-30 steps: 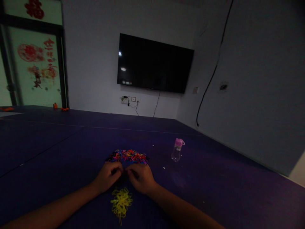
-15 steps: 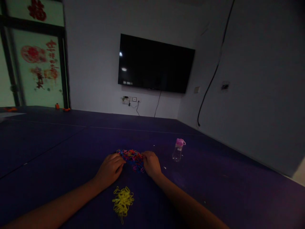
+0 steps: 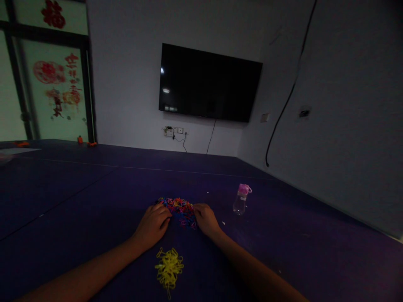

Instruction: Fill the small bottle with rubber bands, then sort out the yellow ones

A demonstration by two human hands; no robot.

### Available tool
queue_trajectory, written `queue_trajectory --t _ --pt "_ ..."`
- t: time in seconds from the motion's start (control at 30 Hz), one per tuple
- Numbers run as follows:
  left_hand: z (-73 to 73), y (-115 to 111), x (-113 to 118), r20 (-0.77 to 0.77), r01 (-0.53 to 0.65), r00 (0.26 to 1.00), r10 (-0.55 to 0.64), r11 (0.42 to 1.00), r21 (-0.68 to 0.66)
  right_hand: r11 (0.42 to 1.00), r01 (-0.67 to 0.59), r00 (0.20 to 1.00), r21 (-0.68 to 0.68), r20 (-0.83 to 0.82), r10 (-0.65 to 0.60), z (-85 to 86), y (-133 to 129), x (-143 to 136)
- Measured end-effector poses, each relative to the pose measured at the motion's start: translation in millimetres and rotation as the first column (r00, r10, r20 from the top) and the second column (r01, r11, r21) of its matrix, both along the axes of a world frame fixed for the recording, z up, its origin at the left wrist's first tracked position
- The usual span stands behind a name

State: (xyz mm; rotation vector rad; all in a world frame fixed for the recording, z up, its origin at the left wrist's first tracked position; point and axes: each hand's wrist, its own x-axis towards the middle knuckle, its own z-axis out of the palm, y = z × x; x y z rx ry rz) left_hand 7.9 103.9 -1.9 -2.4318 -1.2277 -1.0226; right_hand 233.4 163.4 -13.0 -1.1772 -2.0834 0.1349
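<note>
A heap of multicoloured rubber bands (image 3: pixel 182 211), red, blue, pink and a few yellow, lies on the purple table between my two hands. At its left edge rests my left hand (image 3: pixel 155 221), fingers bent and held together, tips at the bands. My right hand (image 3: pixel 206 219) is closed at the right edge of the heap, its fingers curled in toward it. Whatever sits under or between the fingertips of either hand is hidden. Closer to me, between my forearms, lies a separate loose pile of yellow rubber bands (image 3: pixel 170 268).
A clear bottle with a pink lid (image 3: pixel 239 200) stands right of my right hand. Small white scraps dot the purple table (image 3: pixel 103 197). Orange objects (image 3: pixel 80 139) lie at the far left edge. A television (image 3: pixel 209 84) hangs on the wall beyond.
The whole view has shifted slightly, so everything appears a little farther right. My right fingers have drawn back slightly from the heap's top right edge, where more bands show. The yellow pile looks unchanged.
</note>
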Motion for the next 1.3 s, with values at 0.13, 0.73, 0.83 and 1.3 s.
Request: queue_trajectory --t 0.13,0.73,0.83,1.3 --pt "1.6 -3.3 6.6 -0.005 -0.03 1.0 0.03 0.998 -0.046 0.999 -0.028 0.997 -0.036 -0.074 0.025 -2.7 -2.1 4.7" --pt "5.6 -10.1 14.3 -0.037 -0.068 0.997 0.063 0.982 -0.176 0.996 0.015 0.996 -0.091 0.088 -0.007 -5.4 4.5 8.2" --pt "6.0 -9.9 13.3 -0.046 -0.065 0.997 0.058 0.984 -0.168 0.997 0.003 0.993 -0.073 0.116 0.005 -5.5 4.5 6.7" --pt "5.3 -5.8 5.8 -0.072 -0.061 0.996 0.05 0.985 -0.162 0.987 -0.161 0.986 -0.026 -0.047 0.159 2.1 2.6 -0.2"
